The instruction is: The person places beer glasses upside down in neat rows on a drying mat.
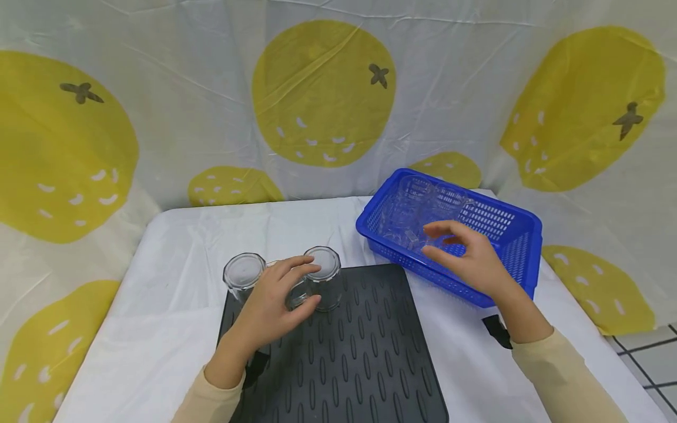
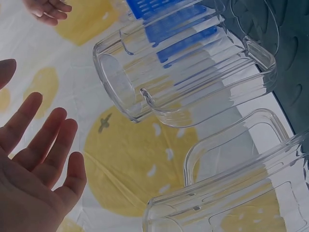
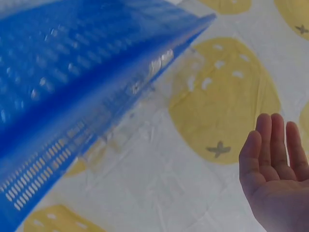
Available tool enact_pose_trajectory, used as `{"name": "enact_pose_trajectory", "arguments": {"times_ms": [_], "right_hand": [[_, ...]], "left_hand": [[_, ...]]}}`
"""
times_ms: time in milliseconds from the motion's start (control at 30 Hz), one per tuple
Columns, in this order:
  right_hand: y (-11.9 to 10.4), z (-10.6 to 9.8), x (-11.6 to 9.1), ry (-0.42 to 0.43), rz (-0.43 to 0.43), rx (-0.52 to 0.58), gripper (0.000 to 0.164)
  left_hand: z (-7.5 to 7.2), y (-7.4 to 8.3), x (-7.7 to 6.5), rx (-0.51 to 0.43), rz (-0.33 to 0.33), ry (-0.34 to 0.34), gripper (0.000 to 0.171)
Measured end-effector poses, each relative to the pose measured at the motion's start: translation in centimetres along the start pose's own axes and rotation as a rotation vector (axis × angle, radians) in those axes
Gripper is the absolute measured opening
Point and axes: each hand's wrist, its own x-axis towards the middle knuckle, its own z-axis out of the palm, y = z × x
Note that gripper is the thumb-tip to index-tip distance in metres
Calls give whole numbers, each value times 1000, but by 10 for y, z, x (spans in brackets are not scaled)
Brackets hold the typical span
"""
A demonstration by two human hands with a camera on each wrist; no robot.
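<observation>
Two clear glass mugs stand upside down at the far left part of a black ribbed mat: a left glass mug [image 1: 244, 271] and a right glass mug [image 1: 325, 267]. Their handles show in the left wrist view, where the nearer-to-basket mug [image 2: 169, 72] is whole. My left hand [image 1: 277, 299] hovers by them, fingers spread and holding nothing; part of the mugs is hidden behind it. Over the front rim of a blue basket [image 1: 508, 258] is my right hand [image 1: 471, 258], thumb and fingers apart, nothing between them. Several clear glass vessels [image 1: 418, 200] lie in the basket's left part.
The black mat [image 1: 365, 352] lies on a white-covered table [image 1: 185, 235], with the basket at the mat's far right. Behind the table hangs a white cloth with yellow fruit prints [image 1: 322, 94]. Floor tiles [image 1: 653, 358] show at the lower right.
</observation>
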Motion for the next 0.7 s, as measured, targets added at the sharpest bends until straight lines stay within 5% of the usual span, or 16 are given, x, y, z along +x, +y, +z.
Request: {"name": "enact_pose_trajectory", "arguments": {"times_ms": [333,700], "right_hand": [[6,-28,22,34,102,-67,34],[33,-48,46,-28,235,-122,48]], "left_hand": [[2,1,-14,-52,59,92,29],[3,6,-27,-70,34,70,26]]}}
